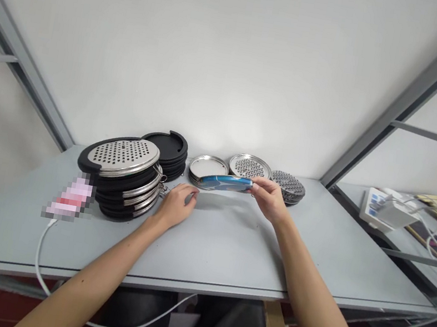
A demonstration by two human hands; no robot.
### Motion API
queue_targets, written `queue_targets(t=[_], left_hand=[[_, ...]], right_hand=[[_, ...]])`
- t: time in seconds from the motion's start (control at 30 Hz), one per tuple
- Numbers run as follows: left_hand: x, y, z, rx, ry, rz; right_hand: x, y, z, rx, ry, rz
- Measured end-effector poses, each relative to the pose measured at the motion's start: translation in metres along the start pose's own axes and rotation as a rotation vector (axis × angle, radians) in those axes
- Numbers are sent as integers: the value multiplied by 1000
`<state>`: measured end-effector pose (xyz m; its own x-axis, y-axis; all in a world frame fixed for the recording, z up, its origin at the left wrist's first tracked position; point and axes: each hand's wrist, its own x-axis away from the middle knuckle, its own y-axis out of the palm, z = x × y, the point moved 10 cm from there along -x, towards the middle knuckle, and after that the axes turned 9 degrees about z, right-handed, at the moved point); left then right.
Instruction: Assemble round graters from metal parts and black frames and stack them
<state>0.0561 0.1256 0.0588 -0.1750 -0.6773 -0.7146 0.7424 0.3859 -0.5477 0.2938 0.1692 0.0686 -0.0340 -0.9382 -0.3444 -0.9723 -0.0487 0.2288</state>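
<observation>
My right hand (269, 199) pinches the right end of a thin, round blue disc (226, 182), seen nearly edge-on above the table. My left hand (178, 203) is at the disc's left end, low over the table, thumb and forefinger pressed together. A pale thin edge shows near those fingertips; what they grip is too small to tell. Left of that hand stands a stack of black round holders with metal grater discs (124, 155), the top one perforated. Behind the blue disc lie a plain round metal tray (209, 166) and a metal grater disc (250, 166).
Black round holders (164, 146) are stacked at the back left. A pile of dark grater discs (288, 184) lies right of my right hand. A pixelated pink item (70, 199) with a white cable (41, 250) rests at left. A power strip (387, 211) sits on the right shelf.
</observation>
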Motion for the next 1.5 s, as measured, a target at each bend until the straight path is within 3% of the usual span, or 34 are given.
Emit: queue_targets(t=[0.4,0.63,0.87,1.17,1.5], left_hand=[[-3,-15,-4,53,-82,97],[-4,-16,23,154,65,36],[-1,-6,27,217,116,-42],[-2,-5,25,210,76,-83],[-7,-16,21,252,87,-10]], right_hand=[[6,13,4,167,-33,-118],[13,29,6,315,-63,-219],[12,28,-5,331,-226,-225],[16,36,6,390,-115,-299],[20,43,12,456,-90,-354]])
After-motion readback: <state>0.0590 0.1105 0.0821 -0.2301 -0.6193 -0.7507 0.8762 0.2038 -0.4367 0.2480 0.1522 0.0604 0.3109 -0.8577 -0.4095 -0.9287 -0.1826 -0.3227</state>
